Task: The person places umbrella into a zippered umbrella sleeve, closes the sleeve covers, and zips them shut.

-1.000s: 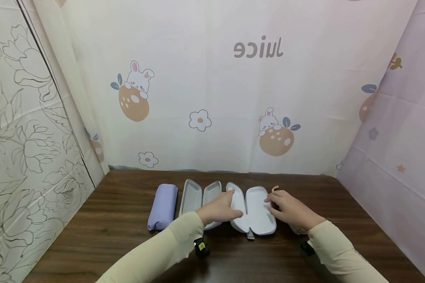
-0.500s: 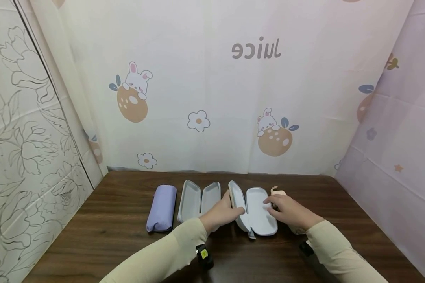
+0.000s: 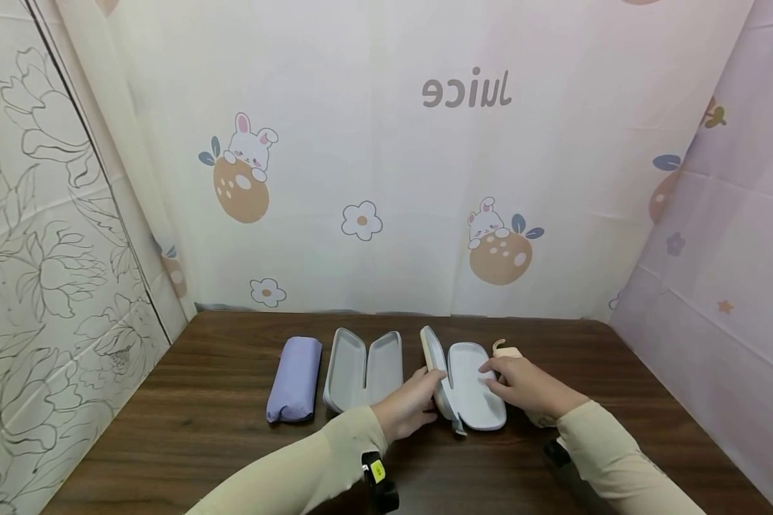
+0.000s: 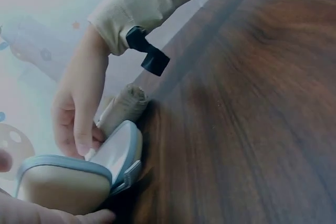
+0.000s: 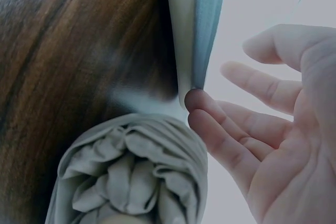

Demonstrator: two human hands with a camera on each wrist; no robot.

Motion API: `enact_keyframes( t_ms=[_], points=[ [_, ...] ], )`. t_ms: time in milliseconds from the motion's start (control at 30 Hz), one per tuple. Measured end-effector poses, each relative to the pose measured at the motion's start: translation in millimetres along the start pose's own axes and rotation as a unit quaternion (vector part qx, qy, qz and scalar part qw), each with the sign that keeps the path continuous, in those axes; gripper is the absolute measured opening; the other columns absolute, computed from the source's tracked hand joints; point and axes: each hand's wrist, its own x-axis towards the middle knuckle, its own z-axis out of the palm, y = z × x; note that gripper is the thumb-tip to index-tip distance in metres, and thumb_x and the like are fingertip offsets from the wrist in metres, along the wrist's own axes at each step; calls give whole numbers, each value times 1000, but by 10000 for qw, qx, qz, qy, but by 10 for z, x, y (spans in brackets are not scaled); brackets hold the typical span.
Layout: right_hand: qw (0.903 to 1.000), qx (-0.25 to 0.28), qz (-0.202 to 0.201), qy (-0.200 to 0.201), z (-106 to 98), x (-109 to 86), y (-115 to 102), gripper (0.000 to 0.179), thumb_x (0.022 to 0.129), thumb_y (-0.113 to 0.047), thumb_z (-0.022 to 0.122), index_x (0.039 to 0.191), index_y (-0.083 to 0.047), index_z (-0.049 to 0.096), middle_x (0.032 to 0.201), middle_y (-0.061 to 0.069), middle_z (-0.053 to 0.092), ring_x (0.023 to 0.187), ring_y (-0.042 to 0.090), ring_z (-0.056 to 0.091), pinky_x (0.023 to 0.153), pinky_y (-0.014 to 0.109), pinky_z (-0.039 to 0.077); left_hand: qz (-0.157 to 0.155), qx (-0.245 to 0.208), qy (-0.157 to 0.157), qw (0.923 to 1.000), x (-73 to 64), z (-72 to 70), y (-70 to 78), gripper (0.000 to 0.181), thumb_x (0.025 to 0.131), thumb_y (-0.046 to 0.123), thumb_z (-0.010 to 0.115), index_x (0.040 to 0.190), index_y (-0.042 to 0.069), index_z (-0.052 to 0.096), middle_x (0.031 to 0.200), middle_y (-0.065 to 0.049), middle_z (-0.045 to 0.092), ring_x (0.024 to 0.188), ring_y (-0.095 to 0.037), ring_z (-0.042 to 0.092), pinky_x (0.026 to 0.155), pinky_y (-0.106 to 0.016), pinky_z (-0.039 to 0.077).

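Note:
An unzipped hard case (image 3: 472, 390), white inside and cream outside with a grey-blue edge, lies spread on the table. My left hand (image 3: 407, 406) grips its left half (image 3: 430, 354), thumb at the rim and fingers against the outer side; that half stands tilted up. At the right half's outer edge, my right hand (image 3: 531, 386) rests with loosely bent fingers, two fingertips (image 5: 197, 124) touching the rim. Beneath and beside the right hand lies a beige rolled-fabric bundle (image 5: 139, 166), resembling a folded umbrella, with a loop at its far end. The head view mostly hides that bundle.
Left of the held case, a second spread case (image 3: 346, 372) with a grey inside lies on the brown wooden table (image 3: 219, 429). Farther left is a lilac wrapped bundle (image 3: 295, 379). A printed curtain (image 3: 386, 143) stands behind the table.
My left hand has moved from above the two cases onto the cream case's left half and taken hold of it. That half has tilted up toward the right. My right hand has barely moved.

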Motion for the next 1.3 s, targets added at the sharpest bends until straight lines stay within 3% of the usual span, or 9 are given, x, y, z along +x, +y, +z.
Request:
enact_keyframes(
  t_ms=[167, 333, 600, 967, 1067, 1167, 1300],
  points=[
    [10000, 12, -1, 31, -1, -6, -7, 22, 97, -9, 64, 115, 3, 67, 103, 10, 69, 78, 7, 61, 63, 26, 52, -43, -332, 35, 9994, 11, 17, -50, 73, 106, 41, 40, 157, 1, 8, 146, -33, 31, 135, -57, 30, 104, -72, 29],
    [9999, -16, -118, 91, 3, -5, -8, 20, 96, -8, 65, 113, 3, 67, 100, 8, 69, 76, 6, 60, 62, 26, 52, 16, -533, -1, 9986, 41, 7, -74, 72, 107, 43, 35, 158, 1, 8, 146, -33, 31, 131, -58, 35, 102, -70, 33],
    [9999, 39, -79, 79, 3, -10, -6, 20, 97, -8, 64, 113, 3, 67, 97, 7, 68, 74, 5, 59, 61, 26, 52, -119, -917, 83, 9957, 78, -17, -140, 67, 105, 36, 42, 155, -2, 17, 138, -32, 39, 128, -54, 42, 101, -63, 41],
    [9998, -60, -97, 136, -32, -30, -27, 22, 97, -8, 64, 115, 3, 67, 90, -3, 62, 71, 2, 52, 61, 26, 49, -205, -932, 135, 9953, 88, -11, -155, 61, 102, 32, 47, 150, 0, 27, 129, -28, 46, 120, -47, 49, 95, -62, 46],
    [9994, -226, -103, 255, -57, -49, -17, 22, 97, -10, 64, 116, 2, 67, 93, -2, 63, 76, 6, 55, 66, 30, 51, -192, -915, 123, 9955, 83, -5, -156, 61, 102, 32, 47, 150, 0, 27, 131, -28, 46, 121, -47, 49, 95, -62, 47],
    [9986, -387, -16, 361, -95, -74, 3, 24, 98, -12, 64, 118, 1, 67, 103, 5, 66, 90, 20, 63, 75, 39, 54, -180, -913, 106, 9956, 75, -1, -154, 61, 102, 32, 47, 151, 1, 26, 132, -27, 47, 122, -47, 48, 95, -61, 47],
    [9973, -544, 169, 462, -165, -124, 44, 27, 98, -14, 64, 121, 0, 67, 116, 13, 67, 110, 37, 61, 88, 54, 51, -177, -945, 112, 9953, 69, -1, -156, 61, 102, 32, 48, 151, 3, 26, 131, -27, 47, 122, -46, 47, 95, -61, 47]
  ],
)
